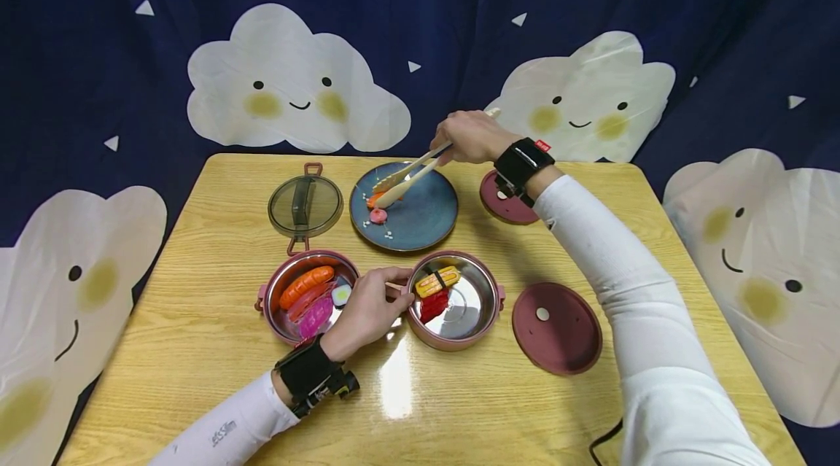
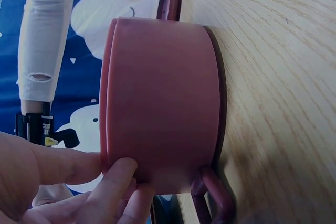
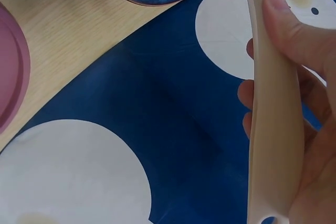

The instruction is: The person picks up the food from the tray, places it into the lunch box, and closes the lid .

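Observation:
My right hand [image 1: 474,136] holds beige tongs [image 1: 396,194] over the blue plate [image 1: 429,218] at the back of the table. The tong tips overlap a small orange piece [image 1: 372,201] at the plate's left side, with a pink piece [image 1: 378,216] just in front. In the right wrist view, thumb and fingers wrap the tong handle [image 3: 275,108]. My left hand [image 1: 367,305] pinches the rim of the right-hand pink pot [image 1: 453,344], thumb at the rim and fingers against the outer wall. Inside that pot lie a yellow piece with a black band [image 1: 438,281] and a red piece [image 1: 433,305].
Left of my left hand stands another pink pot [image 1: 270,316] holding a sausage [image 1: 306,286], a magenta piece [image 1: 316,316] and a white piece [image 1: 340,295]. A glass lid [image 1: 321,218] lies behind it. Two dark pink discs [image 1: 561,349] lie on the right, one under my right forearm.

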`<action>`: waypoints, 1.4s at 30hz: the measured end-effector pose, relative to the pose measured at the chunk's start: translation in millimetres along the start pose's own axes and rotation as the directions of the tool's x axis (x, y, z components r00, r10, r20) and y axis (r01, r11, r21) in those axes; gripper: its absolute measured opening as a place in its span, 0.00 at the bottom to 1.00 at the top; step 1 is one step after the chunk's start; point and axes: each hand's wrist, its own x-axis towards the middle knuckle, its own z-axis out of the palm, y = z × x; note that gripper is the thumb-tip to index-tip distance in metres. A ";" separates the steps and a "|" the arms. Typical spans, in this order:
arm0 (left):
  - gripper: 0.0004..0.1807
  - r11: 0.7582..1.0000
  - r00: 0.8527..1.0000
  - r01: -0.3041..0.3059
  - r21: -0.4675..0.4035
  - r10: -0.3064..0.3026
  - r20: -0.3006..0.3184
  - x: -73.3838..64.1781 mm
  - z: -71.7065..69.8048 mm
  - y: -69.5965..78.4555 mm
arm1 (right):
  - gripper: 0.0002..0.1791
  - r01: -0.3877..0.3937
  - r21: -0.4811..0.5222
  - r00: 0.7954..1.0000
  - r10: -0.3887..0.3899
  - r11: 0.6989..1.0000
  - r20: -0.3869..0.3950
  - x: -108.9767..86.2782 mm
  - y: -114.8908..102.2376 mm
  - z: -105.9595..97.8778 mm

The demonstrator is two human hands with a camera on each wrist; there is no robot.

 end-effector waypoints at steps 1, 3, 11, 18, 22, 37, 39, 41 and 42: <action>0.21 1.000 1.000 0.001 -0.001 -0.001 0.000 -0.1 0.0 0.0 | 0.18 0.006 -0.003 1.000 -0.006 1.000 -0.007 -1.0 0.6 0.2; 0.21 1.000 1.000 0.003 -0.005 -0.003 0.001 -0.1 0.1 0.2 | 0.18 0.017 -0.009 1.000 -0.017 1.000 -0.014 -3.1 2.0 0.6; 0.21 1.000 1.000 -0.009 -0.019 0.009 -0.006 -1.0 0.5 1.0 | 0.17 0.048 -0.035 0.998 -0.050 0.998 -0.048 -12.0 7.5 2.5; 0.21 1.000 1.000 -0.008 -0.029 0.008 -0.003 -0.8 0.5 0.5 | 0.15 0.065 -0.066 0.993 -0.071 0.996 -0.094 -23.0 13.7 2.5; 0.21 1.000 1.000 -0.001 -0.023 0.001 0.000 -0.8 0.4 0.7 | 0.15 0.067 -0.074 0.990 -0.075 0.995 -0.115 -31.8 17.4 1.6; 0.21 1.000 1.000 -0.018 -0.007 0.018 -0.010 -0.6 0.4 2.4 | 0.13 0.015 -0.066 0.983 -0.027 0.998 -0.183 -66.3 26.9 -3.0; 0.21 1.000 1.000 -0.018 -0.003 0.018 -0.012 -0.7 0.4 2.3 | 0.13 0.021 -0.069 0.981 -0.034 0.997 -0.190 -70.5 28.8 -2.8; 0.21 1.000 1.000 -0.019 -0.004 0.019 -0.013 -0.8 0.3 2.3 | 0.13 0.024 -0.067 0.980 -0.037 0.997 -0.197 -74.7 30.9 -2.3; 0.21 1.000 1.000 -0.020 -0.005 0.020 -0.014 -0.7 0.4 2.3 | 0.13 0.024 -0.069 0.979 -0.038 0.997 -0.201 -76.6 31.9 -2.0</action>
